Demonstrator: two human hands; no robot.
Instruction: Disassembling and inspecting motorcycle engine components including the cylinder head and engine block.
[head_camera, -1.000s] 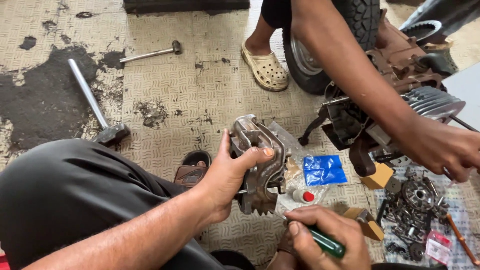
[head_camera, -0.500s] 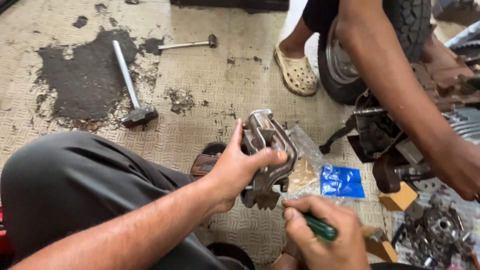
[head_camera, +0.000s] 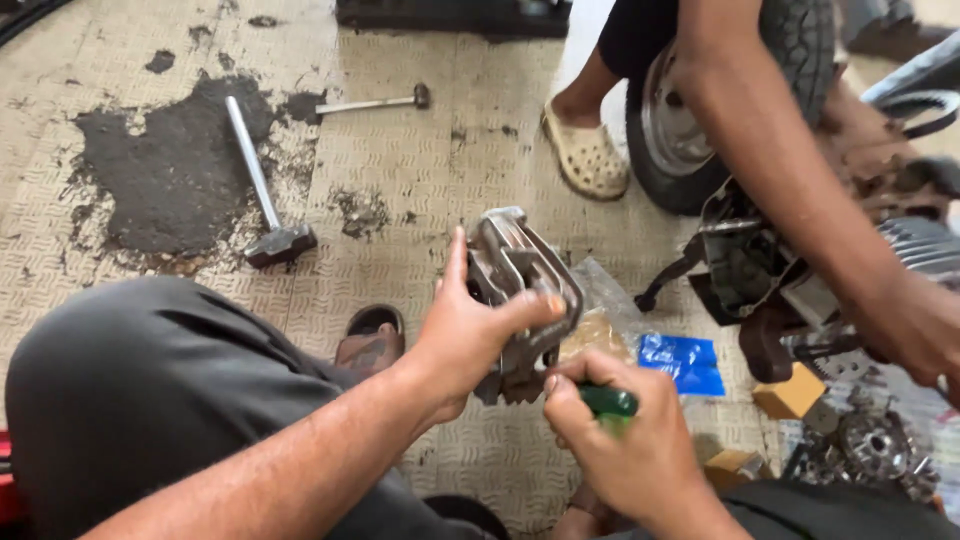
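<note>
**Metal casting held up over the workshop floor**

Bare patterned floor lies open to the left, broken only by a sledgehammer (head_camera: 262, 190) and a small hammer (head_camera: 375, 101). To the right it's crowded: a co-worker's arm (head_camera: 790, 190), a wheel (head_camera: 690, 110), loose parts. The left hand (head_camera: 470, 335) grasps a grey, greasy metal casting (head_camera: 515, 275), ribbed and curved, lifted above a plastic bag (head_camera: 605, 320). The right hand (head_camera: 625, 440) is clenched round a green-handled tool (head_camera: 608, 402) at the casting's lower edge.
</note>
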